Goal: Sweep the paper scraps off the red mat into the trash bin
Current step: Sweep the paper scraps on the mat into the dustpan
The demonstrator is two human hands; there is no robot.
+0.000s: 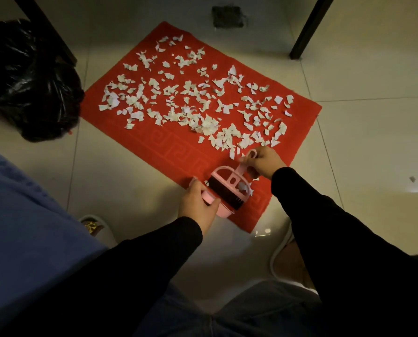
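Head view: my right hand (263, 164) pinches the brush (245, 164), my left hand (198, 203) grips the dustpan (227, 190), paper scraps (191, 103) spread toward upper frame, trash bin (28, 79) upper left

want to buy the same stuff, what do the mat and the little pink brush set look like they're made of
Mat: likely woven fabric, matte red with a raised key-pattern border. Brush and dustpan: probably moulded plastic, smooth pink; the bristles look dark and synthetic.
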